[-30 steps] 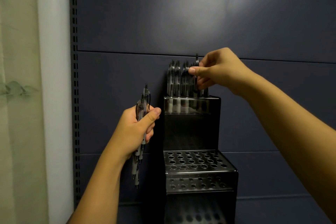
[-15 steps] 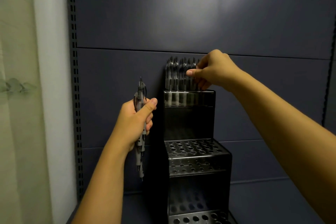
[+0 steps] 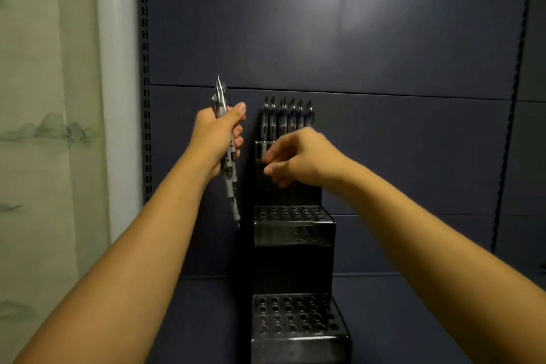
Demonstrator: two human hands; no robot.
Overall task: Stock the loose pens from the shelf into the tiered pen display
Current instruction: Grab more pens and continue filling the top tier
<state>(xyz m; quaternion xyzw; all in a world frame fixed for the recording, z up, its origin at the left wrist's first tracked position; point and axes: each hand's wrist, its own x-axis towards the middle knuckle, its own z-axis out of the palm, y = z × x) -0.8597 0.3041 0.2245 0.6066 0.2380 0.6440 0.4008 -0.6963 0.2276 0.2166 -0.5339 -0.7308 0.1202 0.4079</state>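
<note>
Right hand (image 3: 301, 156) dropped off the racked pens (image 3: 288, 118) to frame centre, fingers loosely curled, empty. Left hand (image 3: 217, 139) gripped a pen bundle (image 3: 227, 162) beside the display (image 3: 292, 233).

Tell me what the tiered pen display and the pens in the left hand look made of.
Black tiered pen display: likely glossy acrylic or plastic; its front faces mirror the hole pattern. Bundle of clear-barrelled pens in the left hand: seemingly transparent plastic with grey dotted grips, probably rubbery.

Dim, soft glare on the back panel (image 3: 339, 38), slight motion blur.
</note>
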